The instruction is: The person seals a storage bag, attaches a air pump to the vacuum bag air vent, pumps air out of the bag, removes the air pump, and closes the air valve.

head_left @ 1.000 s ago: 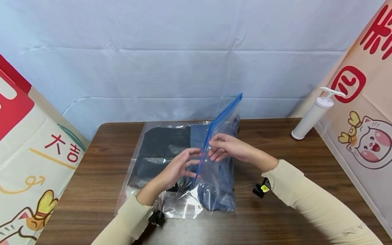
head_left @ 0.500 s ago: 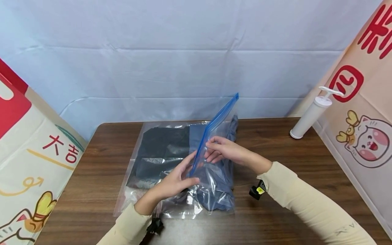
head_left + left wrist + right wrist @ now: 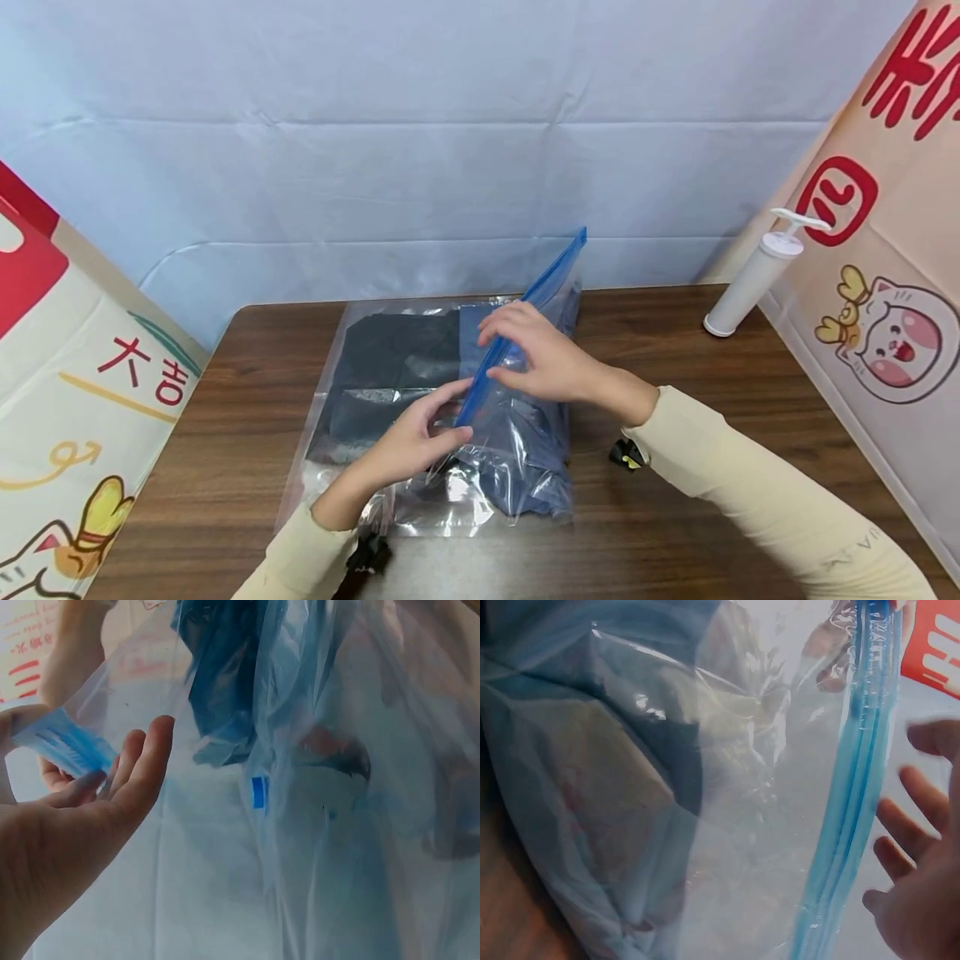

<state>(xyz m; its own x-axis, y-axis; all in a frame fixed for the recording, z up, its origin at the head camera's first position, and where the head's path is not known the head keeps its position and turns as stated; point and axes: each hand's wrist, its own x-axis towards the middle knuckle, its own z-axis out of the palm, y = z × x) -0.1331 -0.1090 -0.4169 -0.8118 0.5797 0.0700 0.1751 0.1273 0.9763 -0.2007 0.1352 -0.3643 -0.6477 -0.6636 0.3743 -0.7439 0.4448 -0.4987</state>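
A clear plastic zip storage bag lies across the table, its mouth raised on the right along a blue zip strip. Through the film show folded dark cloth and blue cloth. My left hand pinches the strip's near end between thumb and fingers; in the left wrist view the blue end sits there. Farther up the strip, my right hand hovers with fingers spread loosely to either side. In the right wrist view, its fingers are apart from the strip.
On the wooden table, a white hand pump with a T-handle stands at the back right. A pale cloth backdrop hangs behind, and printed banners flank both sides.
My left hand has taken the strip's near end between thumb and fingers. My right hand has left the bag's film and come up over the strip, its fingers loosened.
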